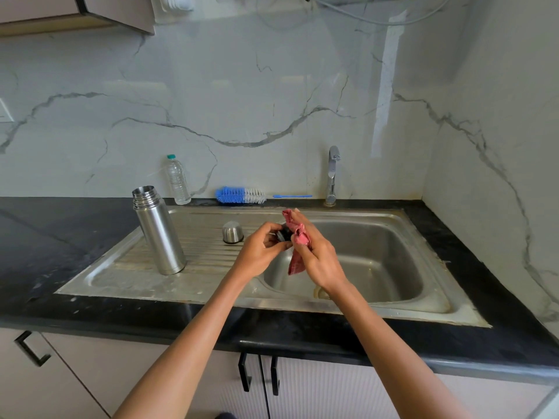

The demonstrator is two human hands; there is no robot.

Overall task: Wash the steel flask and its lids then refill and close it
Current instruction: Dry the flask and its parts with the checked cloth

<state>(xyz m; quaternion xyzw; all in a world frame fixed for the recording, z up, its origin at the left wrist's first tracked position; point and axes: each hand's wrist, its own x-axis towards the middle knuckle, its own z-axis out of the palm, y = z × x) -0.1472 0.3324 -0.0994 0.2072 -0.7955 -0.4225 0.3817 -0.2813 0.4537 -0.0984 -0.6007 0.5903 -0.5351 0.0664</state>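
Steel flask (159, 230) upright, uncapped, on drainboard left of sink basin (378, 252). Steel cup lid (232, 232) mouth-down just right of it. We grip small dark inner lid (282, 235) in left hand (261, 252) over basin's left edge; right hand (314, 255) clenches red cloth (298, 237) against it. Bottle brush (242, 195), plastic bottle (178, 180), tap (332, 176) along far wall.

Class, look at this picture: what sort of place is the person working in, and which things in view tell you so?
Most likely a home kitchen. A steel sink with a ribbed draining board is set into a dark countertop, a tap stands behind it against a marble-look wall, and cupboard doors with black handles sit below.
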